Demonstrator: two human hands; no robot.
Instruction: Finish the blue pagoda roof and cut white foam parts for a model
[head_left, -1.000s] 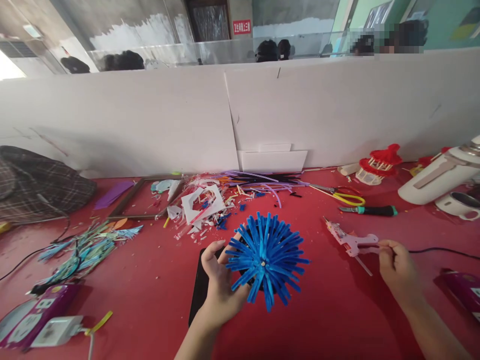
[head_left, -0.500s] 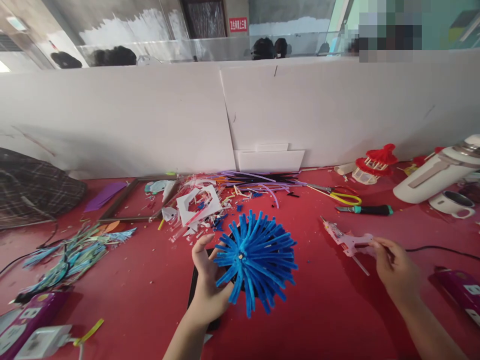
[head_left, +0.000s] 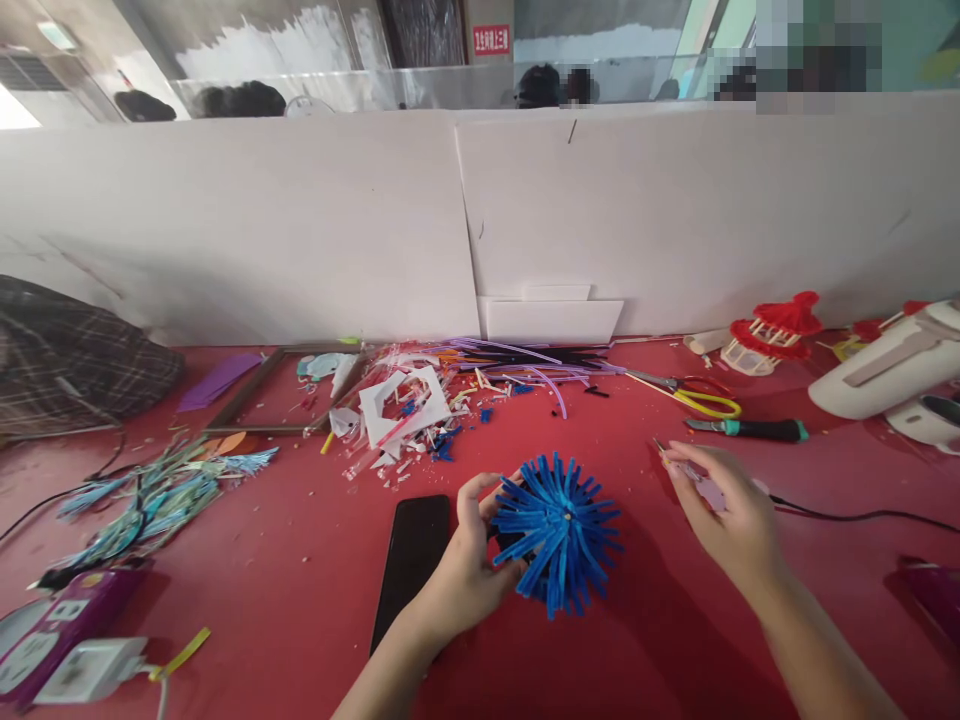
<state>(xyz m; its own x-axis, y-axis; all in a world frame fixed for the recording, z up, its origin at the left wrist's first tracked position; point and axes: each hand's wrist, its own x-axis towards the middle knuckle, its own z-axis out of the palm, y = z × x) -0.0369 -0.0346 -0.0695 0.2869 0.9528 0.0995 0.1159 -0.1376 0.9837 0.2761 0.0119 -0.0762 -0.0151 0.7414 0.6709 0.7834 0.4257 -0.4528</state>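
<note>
My left hand point(head_left: 472, 570) is closed around the side of a round tuft of blue pipe cleaners point(head_left: 574, 530), which spread out from a small pale centre. Something dark shows under the tuft, mostly hidden. My right hand point(head_left: 724, 515) hovers over a pink glue gun point(head_left: 709, 492) on the table, its thumb and forefinger stretched forward and apart. The gun's tip points away to the left, and the hand hides much of its body. Beside my left wrist lies a black phone point(head_left: 412, 550).
Paper and pipe-cleaner scraps point(head_left: 405, 410) lie beyond my hands, near purple pipe cleaners point(head_left: 555, 390). Scissors point(head_left: 705, 402), a utility knife point(head_left: 757, 430), a red-roofed model point(head_left: 772, 335) and a white flask point(head_left: 885, 365) stand or lie right. A power strip point(head_left: 56, 640) is at left.
My right hand has let go of the glue gun's handle and moved left over the gun, which stays put. My left hand has shifted right with the blue tuft, uncovering the phone.
</note>
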